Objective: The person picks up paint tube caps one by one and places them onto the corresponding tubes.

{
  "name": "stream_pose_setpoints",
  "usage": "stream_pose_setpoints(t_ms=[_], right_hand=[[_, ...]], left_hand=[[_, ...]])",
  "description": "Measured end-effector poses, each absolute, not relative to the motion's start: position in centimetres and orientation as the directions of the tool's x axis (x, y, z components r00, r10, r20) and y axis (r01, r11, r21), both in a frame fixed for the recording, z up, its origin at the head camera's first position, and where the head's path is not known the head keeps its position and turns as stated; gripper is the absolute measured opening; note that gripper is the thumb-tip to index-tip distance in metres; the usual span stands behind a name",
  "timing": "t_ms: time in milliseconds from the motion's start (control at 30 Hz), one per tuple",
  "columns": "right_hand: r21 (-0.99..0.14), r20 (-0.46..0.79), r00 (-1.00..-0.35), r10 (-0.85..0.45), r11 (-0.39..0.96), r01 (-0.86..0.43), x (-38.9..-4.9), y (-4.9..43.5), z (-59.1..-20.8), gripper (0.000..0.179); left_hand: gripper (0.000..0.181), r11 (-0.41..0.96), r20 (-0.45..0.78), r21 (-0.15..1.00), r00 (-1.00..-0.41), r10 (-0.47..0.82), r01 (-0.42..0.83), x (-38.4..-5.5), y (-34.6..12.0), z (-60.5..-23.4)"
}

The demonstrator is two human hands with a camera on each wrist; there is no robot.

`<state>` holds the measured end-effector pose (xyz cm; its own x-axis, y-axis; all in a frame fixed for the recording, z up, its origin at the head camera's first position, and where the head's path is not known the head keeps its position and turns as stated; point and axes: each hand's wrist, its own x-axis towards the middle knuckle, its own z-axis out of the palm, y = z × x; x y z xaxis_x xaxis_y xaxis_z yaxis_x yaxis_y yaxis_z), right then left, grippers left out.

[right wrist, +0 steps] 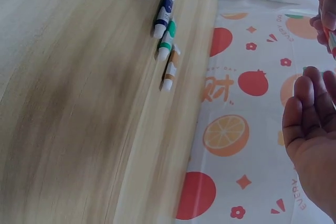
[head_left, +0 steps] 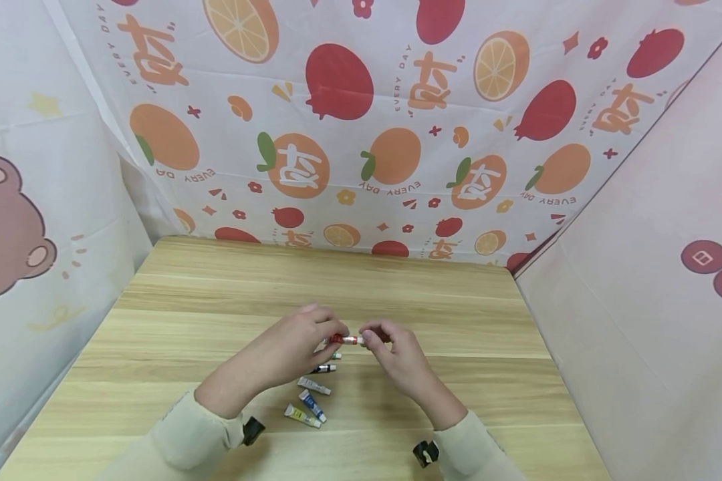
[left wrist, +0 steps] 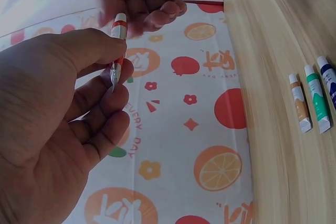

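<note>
My left hand (head_left: pixel 297 344) pinches a small red paint tube (head_left: pixel 353 341) between thumb and fingers, above the table. In the left wrist view, the white cap end of the tube (left wrist: pixel 119 29) points up, away from the palm. My right hand (head_left: pixel 402 361) is at the cap end, its thumb overlapping the cap in the head view. Both wrist views show the right fingers (right wrist: pixel 308 95) loosely extended, with the cap uncovered in front of them. Below the left hand lie a dark blue tube (head_left: pixel 325 369), a silvery-white tube (head_left: pixel 315 385), a blue tube (head_left: pixel 312 405) and a yellow tube (head_left: pixel 302 415).
An ochre tube (left wrist: pixel 300 103) and a green tube (left wrist: pixel 317 100) lie beside the dark blue one, in a row on the wood-grain table (head_left: pixel 457 387). A fruit-print cloth (head_left: pixel 349 167) hangs along the back edge, with pale printed cloths at both sides.
</note>
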<state>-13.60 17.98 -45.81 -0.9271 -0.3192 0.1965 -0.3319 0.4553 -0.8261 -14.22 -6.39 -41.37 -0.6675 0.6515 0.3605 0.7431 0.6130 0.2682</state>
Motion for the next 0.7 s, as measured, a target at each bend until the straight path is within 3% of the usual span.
stream_pose_setpoints(t_ms=[433, 700], right_hand=[[-0.793, 0.231, -0.928, -0.292, 0.497, -0.353, -13.36, 17.56, -45.01, 0.004], [-0.758, 0.234, -0.932, -0.278, 0.547, -0.354, -13.34, 17.63, -45.12, 0.004]], left_hand=[[0.015, 0.629, 0.332, 0.274, -0.686, 0.648, 0.727, -14.29, -6.44, -41.39], [0.017, 0.614, 0.369, 0.234, -0.653, 0.661, 0.754, -14.30, -6.41, -41.47]])
